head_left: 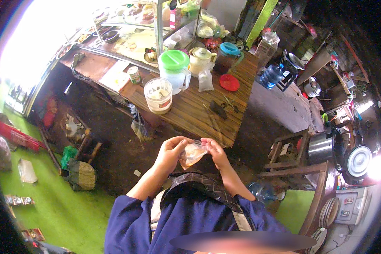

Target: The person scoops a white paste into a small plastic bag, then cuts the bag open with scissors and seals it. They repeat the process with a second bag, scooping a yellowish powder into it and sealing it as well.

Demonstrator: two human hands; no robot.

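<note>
A small clear plastic bag (193, 155) with something orange-brown inside is held up in front of my body, over the gap before the wooden table. My left hand (173, 151) pinches its upper left side between thumb and fingers. The fingertips of my right hand (213, 150) grip the bag's upper right edge. What exactly lies in the bag is too small to make out. Beyond my hands, on the table (190, 112), stand a clear tub (158, 96) with white contents and a clear pitcher with a green lid (173, 70).
Also on the table are a cream pitcher (201, 60), a dark-filled jug with a blue lid (228, 57), a red lid (229, 82), a small can (133, 74) and scissors (230, 103). A wooden chair (74, 131) stands left; a large pot (324, 148) sits at right.
</note>
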